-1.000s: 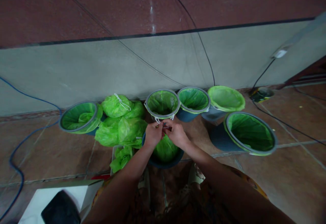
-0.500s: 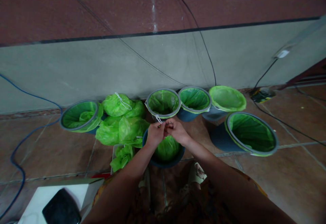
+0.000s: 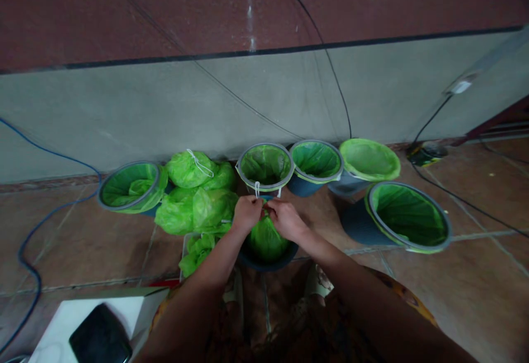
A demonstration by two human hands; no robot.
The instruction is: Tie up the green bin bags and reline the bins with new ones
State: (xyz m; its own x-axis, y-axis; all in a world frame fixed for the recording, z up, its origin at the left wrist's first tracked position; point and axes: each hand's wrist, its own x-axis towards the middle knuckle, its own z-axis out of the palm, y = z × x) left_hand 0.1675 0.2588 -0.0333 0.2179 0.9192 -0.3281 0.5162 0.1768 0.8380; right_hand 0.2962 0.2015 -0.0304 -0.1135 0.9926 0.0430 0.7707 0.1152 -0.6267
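A bulging green plastic bag [image 3: 268,240] sits in a dark blue bin [image 3: 264,266] in front of my feet. Over the bag's gathered top, my left hand [image 3: 248,212] and my right hand [image 3: 287,218] nearly meet, fingers closed. White drawstring [image 3: 257,188] loops stick up past the fingertips, one by each hand. Both hands pinch the drawstring at the bag's neck; the exact grip is partly hidden by the fingers.
Lined bins stand along the wall: one at left [image 3: 129,187], one in the middle [image 3: 266,167], others further right. A lined bin [image 3: 407,217] tilts at right. Stuffed green bags [image 3: 215,209] lie left. A black object [image 3: 100,335] rests on a white surface. A blue cable [image 3: 31,272] crosses the floor.
My hands have moved slightly apart and lower over the bag. The bag's neck looks more tightly gathered, and drawstring loops now show beside both hands.
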